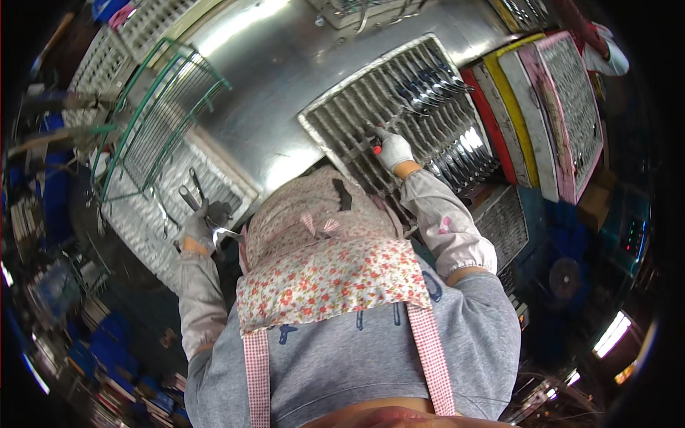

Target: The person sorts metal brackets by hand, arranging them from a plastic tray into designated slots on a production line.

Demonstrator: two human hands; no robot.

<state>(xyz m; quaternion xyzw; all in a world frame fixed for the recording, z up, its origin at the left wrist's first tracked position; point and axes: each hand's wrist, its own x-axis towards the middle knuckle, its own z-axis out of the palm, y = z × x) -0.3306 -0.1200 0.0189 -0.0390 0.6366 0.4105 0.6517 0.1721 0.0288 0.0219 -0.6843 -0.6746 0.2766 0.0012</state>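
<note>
Here, the person keeps the two gloved hands well apart, one at each side of the flowered apron [321,278]. The left hand [200,225] is beside the pale tray [146,214], and its fingers are bent around some metal tools [190,198]. Two narrow ends of these tools point up and away from the body, and one shiny part comes out at the right of the hand. I cannot tell exactly how many pieces there are. A green wire basket [160,118] stands near, farther from the body.

The right hand [394,151] is over the ridged tray [339,132], about its middle. Its fingers are narrow, with the tips together on a small red thing [377,149]; its shape is mostly hidden. In this tray, on the right side, lie two groups of shiny tools: the farther tools [428,87] have blue parts, the nearer tools [460,157] look silver.

The tray is on a metal table [260,85]. Just to its right is a stack of coloured trays [526,114], and behind that another person's sleeve [615,60] is seen.
</note>
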